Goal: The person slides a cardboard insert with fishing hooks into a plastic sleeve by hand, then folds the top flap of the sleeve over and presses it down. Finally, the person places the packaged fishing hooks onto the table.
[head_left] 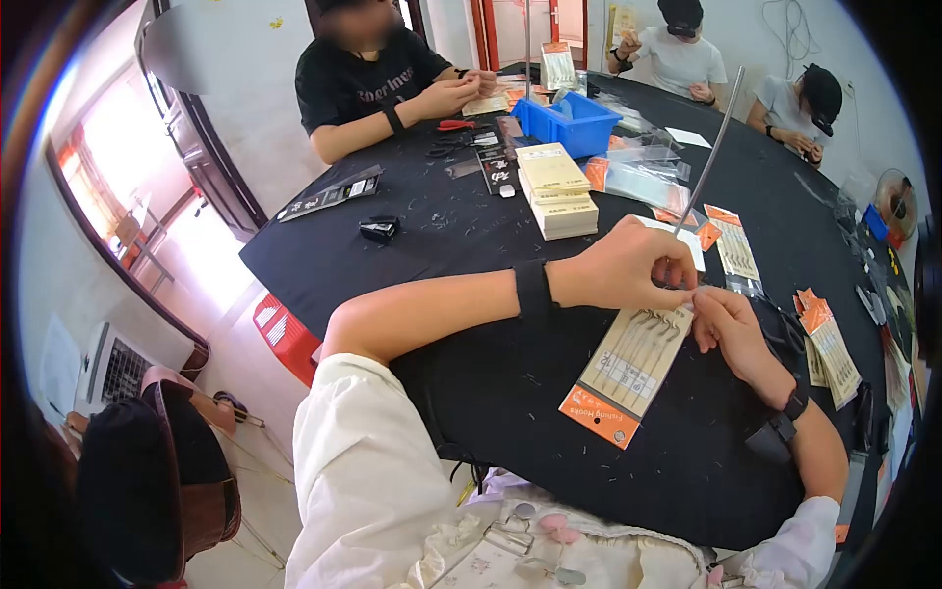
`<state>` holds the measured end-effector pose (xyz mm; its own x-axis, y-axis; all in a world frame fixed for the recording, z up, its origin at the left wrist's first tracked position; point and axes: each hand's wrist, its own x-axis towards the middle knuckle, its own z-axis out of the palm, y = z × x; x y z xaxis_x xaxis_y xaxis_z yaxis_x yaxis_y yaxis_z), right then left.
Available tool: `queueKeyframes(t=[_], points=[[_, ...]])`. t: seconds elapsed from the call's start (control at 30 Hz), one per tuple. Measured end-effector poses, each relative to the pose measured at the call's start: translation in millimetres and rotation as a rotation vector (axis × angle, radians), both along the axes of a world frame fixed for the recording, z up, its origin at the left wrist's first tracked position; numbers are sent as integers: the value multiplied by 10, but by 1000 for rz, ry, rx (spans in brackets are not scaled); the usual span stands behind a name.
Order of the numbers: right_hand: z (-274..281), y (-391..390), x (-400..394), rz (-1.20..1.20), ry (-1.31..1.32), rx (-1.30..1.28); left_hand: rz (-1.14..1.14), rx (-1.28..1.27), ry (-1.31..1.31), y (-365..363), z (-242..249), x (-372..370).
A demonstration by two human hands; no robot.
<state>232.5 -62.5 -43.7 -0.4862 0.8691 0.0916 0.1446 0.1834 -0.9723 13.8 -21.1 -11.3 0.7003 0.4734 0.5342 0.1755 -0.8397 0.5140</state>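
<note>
A fishing hook packet, a cream card with an orange header and several hooks in a row, is in front of me with its header towards my body. At its far right corner my two hands meet. My left hand is closed, thumb and fingertips pinched together at that corner. From the right, my right hand has its thumb and index finger pinched at the same spot. Whatever small piece lies between the fingertips is too hidden to make out. A thin metal rod rises behind my left hand; its lower end is hidden.
Stacked cards, a blue bin and a black stapler are on the black-covered table. More hook packets lie to the right. Several people sit around the table. A red stool stands at the left.
</note>
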Motion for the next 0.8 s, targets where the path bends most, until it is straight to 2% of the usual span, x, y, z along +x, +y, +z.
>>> queueKeyframes(t=[0.2, 0.37, 0.67, 0.8], points=[[55, -26, -16, 45, -26, -12, -49, -36, 27, 5, -50, 11], [88, -34, -3, 103, -46, -14, -66, -178, 74, -8, -28, 4], [115, -59, -32, 203, -76, 43, -55, -156, 90, -50, 12, 19], [84, -45, -29, 176, -46, 26, -33, -172, 89, -60, 7, 23]])
